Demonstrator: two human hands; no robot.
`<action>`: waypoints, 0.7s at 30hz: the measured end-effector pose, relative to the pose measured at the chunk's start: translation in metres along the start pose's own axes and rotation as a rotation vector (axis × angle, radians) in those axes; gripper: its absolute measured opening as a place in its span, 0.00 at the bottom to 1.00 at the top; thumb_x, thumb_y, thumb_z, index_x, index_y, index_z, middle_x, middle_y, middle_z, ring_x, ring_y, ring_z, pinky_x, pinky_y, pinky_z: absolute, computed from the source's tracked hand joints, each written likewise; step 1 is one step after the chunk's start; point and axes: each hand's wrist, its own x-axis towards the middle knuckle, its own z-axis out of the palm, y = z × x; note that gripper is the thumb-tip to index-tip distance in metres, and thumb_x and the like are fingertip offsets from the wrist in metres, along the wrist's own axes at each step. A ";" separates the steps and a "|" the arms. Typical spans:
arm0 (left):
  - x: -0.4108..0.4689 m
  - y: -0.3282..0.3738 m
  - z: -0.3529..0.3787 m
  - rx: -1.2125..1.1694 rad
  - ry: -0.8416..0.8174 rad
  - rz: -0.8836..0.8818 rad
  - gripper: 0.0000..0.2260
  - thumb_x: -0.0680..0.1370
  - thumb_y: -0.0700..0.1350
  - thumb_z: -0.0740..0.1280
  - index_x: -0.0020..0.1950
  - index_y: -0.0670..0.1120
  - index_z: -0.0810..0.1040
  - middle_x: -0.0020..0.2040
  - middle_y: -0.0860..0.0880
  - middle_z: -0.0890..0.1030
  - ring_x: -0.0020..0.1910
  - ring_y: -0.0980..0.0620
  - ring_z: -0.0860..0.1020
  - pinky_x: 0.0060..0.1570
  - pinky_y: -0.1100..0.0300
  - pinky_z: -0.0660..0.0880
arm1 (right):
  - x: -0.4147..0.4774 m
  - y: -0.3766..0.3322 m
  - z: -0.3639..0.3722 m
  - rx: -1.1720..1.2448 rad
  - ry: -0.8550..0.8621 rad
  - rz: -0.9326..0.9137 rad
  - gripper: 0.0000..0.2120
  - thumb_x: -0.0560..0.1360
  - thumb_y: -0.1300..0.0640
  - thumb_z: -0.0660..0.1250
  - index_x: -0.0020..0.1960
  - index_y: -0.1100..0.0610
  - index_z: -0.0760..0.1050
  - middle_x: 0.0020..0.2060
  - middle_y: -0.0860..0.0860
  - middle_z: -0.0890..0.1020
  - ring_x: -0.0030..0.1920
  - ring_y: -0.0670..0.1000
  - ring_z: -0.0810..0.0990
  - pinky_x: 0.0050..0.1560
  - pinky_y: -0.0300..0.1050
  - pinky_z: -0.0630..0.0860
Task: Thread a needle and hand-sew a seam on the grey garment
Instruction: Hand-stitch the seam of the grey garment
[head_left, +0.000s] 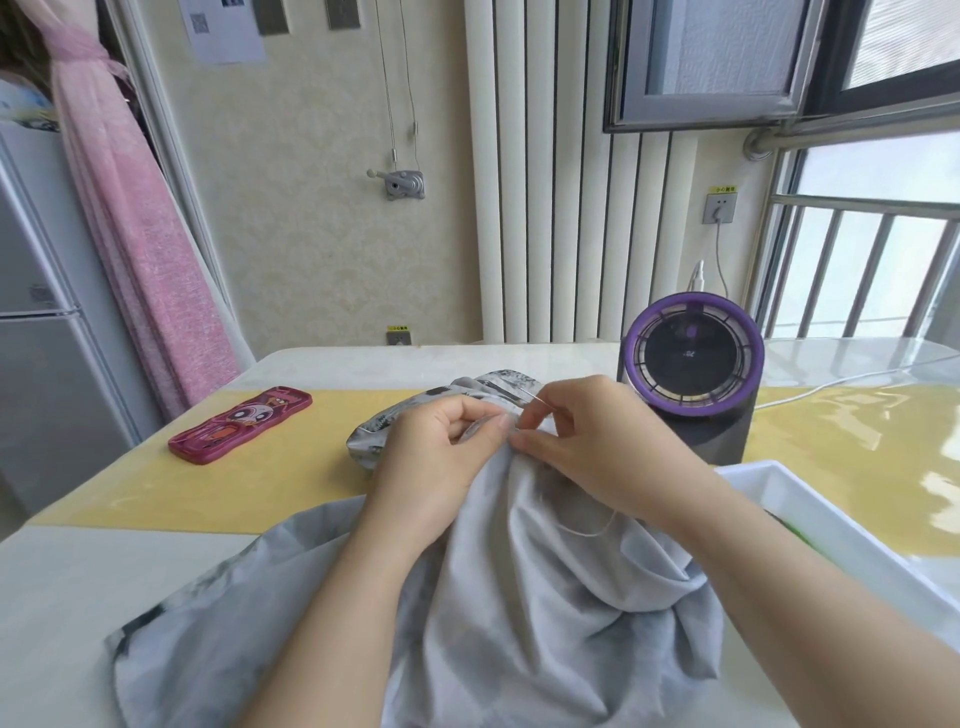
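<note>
Fingers (480, 418) of the left hand (436, 457) are curled together and pinch a raised fold of the grey garment (519, 597), thumb on top, the forearm coming in from the near edge of the table (78, 582). The right hand (597, 441) meets it from the other side. Its forefinger lies stretched along the fold and touches the left thumb tip, and its other fingers are bent in around a thin needle (540, 401), which slants up and away from the cloth. Both wrists rest on the garment. The garment is heaped in the middle of the table and spreads down to the near edge. A loop of white thread (592, 530) lies on the cloth under the right wrist. A red pencil case (241, 423) sits toward the left edge on the yellow strip (208, 493), a purple-rimmed fan (693, 358) stands toward the far right, and a white tray (810, 499) is at the right edge.
</note>
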 end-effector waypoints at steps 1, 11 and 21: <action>0.000 0.000 0.000 -0.002 0.000 -0.002 0.06 0.75 0.41 0.69 0.41 0.51 0.81 0.40 0.53 0.85 0.43 0.59 0.82 0.48 0.66 0.75 | 0.001 0.001 -0.002 0.007 0.010 -0.004 0.06 0.73 0.52 0.69 0.42 0.54 0.79 0.23 0.46 0.68 0.26 0.40 0.70 0.30 0.35 0.66; 0.003 -0.007 -0.003 0.133 0.044 -0.024 0.04 0.75 0.42 0.69 0.42 0.50 0.82 0.40 0.53 0.84 0.41 0.59 0.80 0.45 0.63 0.73 | 0.000 -0.014 -0.025 1.484 -0.267 0.057 0.05 0.74 0.60 0.64 0.39 0.58 0.71 0.22 0.44 0.59 0.20 0.42 0.55 0.44 0.52 0.82; 0.003 -0.006 -0.001 0.085 0.067 0.002 0.08 0.75 0.41 0.69 0.39 0.53 0.80 0.39 0.55 0.84 0.41 0.60 0.80 0.47 0.64 0.74 | -0.004 -0.004 -0.018 0.171 -0.181 0.119 0.10 0.72 0.46 0.69 0.43 0.52 0.78 0.23 0.43 0.72 0.23 0.41 0.74 0.27 0.36 0.73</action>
